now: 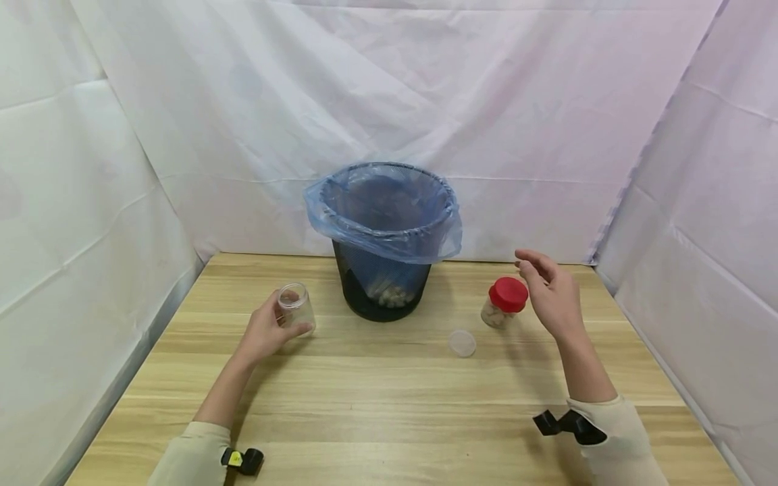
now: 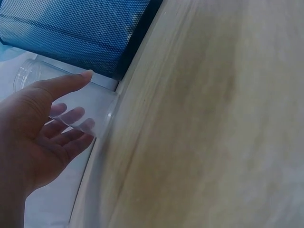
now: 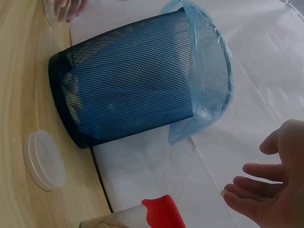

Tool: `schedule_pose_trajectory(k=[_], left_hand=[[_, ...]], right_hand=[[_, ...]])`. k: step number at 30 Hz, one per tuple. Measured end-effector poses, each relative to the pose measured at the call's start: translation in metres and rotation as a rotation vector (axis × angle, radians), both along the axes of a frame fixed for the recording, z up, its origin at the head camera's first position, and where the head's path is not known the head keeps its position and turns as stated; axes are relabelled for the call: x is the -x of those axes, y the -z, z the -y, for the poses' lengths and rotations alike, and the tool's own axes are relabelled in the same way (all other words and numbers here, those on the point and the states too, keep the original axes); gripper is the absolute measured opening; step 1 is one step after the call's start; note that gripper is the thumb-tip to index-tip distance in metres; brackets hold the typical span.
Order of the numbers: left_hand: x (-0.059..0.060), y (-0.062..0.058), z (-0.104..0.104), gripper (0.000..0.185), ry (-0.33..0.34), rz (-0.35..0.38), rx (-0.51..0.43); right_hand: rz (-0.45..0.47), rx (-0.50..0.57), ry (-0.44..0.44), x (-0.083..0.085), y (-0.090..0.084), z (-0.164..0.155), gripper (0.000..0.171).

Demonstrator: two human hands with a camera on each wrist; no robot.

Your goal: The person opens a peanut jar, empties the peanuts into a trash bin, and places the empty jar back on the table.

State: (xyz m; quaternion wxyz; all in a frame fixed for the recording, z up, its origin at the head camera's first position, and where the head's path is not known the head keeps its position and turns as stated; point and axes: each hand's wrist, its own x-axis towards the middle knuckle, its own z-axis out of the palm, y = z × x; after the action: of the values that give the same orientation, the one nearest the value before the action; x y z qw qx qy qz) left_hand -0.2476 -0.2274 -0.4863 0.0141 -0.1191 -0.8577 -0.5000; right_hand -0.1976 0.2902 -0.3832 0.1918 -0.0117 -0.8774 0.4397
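The bin [image 1: 384, 243] hides part of what lies inside. At middle left, the left hand [image 1: 265, 332] holds a clear jar [image 1: 296, 308]. The right hand [image 1: 552, 291] hovers open beside the red-lidded jar [image 1: 504, 302], middle right.

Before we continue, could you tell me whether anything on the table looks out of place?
A clear lid lies loose on the table, apart from the open clear jar that the left hand holds.

Edges and blur

My right wrist view crops the red-lidded jar [image 3: 142, 216] at the bottom (contents unclear); left wrist's table [image 2: 213, 133] is blurred.
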Motion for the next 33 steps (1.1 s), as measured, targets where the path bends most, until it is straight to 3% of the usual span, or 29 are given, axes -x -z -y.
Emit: schedule_pose_trajectory(k=[11,16,24,29,33], left_hand=[[-0.002,-0.014,0.003,0.083,-0.015,-0.031,0.010],[-0.006,-0.033,0.008,0.083,-0.055,-0.122,0.032],[-0.021,-0.071,0.008,0.067,-0.141,-0.302,0.021],[-0.030,-0.086,0.000,0.059,-0.127,-0.378,0.018],[-0.032,-0.094,-0.012,0.054,-0.068,-0.435,0.031]], right_hand=[[0.003,0.007,0.015,-0.002,-0.004,-0.002,0.047],[-0.005,0.002,0.011,-0.002,-0.004,-0.003,0.048],[-0.010,-0.009,0.009,-0.001,-0.003,-0.005,0.047],[-0.012,-0.009,-0.001,-0.001,-0.004,-0.004,0.046],[-0.010,-0.016,0.004,-0.002,-0.005,-0.005,0.045]])
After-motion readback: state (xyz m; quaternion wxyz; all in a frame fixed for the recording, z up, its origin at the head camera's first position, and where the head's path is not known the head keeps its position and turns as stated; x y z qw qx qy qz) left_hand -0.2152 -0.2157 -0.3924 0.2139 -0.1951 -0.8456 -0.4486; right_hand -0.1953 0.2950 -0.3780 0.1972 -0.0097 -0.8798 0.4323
